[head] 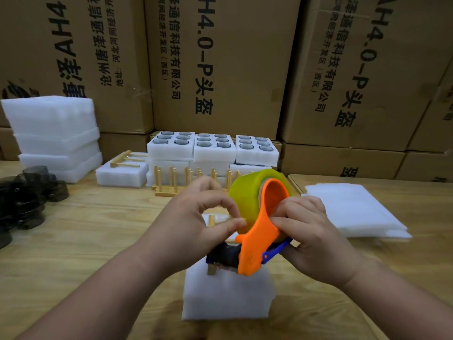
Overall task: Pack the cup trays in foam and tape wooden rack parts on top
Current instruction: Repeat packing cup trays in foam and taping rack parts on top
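Note:
An orange tape dispenser (256, 244) with a yellowish tape roll (247, 195) is held above a white foam package (226, 294) at the table's front centre. My right hand (316, 238) grips the dispenser's right side. My left hand (196, 224) pinches at the roll's surface with thumb and forefinger; the tape end itself is too thin to make out. Wooden rack parts (211, 223) lie on top of the foam package, mostly hidden behind my hands and the dispenser.
Foam cup trays (213, 149) holding several cups stand at the back, with wooden racks (171, 182) in front and a taped package (122, 171) to their left. A foam stack (55, 133) and dark cups (24, 192) sit left. Foam sheets (353, 207) lie right. Cardboard boxes (220, 57) wall the back.

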A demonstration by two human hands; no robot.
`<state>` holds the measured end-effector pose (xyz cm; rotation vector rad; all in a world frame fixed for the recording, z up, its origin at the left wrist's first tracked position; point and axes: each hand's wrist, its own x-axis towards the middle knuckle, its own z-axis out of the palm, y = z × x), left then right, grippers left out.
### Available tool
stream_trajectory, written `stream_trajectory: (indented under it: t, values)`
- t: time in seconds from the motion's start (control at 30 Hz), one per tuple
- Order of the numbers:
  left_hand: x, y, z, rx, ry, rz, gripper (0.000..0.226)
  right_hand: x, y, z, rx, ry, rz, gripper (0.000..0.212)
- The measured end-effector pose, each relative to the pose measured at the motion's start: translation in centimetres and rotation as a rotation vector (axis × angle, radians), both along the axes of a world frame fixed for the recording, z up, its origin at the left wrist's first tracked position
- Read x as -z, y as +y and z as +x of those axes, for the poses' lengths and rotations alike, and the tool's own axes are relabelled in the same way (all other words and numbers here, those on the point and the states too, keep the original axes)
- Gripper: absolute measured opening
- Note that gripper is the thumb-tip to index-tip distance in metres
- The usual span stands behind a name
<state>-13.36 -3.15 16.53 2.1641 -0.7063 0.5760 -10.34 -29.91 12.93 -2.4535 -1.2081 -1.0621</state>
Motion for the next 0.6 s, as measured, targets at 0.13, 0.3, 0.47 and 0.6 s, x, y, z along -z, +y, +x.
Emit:
stream_trajectory:
  t: [0.13,0.3,0.47,0.6]
  values:
    - [-0.4,0.4,-0.8,-0.031,-0.138,0.030,0.017,-0.1,0.9,-0.4,-0.045,0.132,0.025,0.025]
    - [-0.6,0.9,-1.9,-0.177,-0.239,0.058,0.009,-0.6,1.9,0.0,-0.070,0.275,-0.031,0.027]
    - [-1.4,1.4,-2.2,-0.265,-0.202,0.008,0.007,-1.7,3.0,1.2,-0.077,0.260,-0.046,0.020]
    - [-1.7,1.6,-2.2,-0.311,-0.237,-0.028,0.006,-3.1,3.3,2.3,-0.071,0.259,-0.030,0.020]
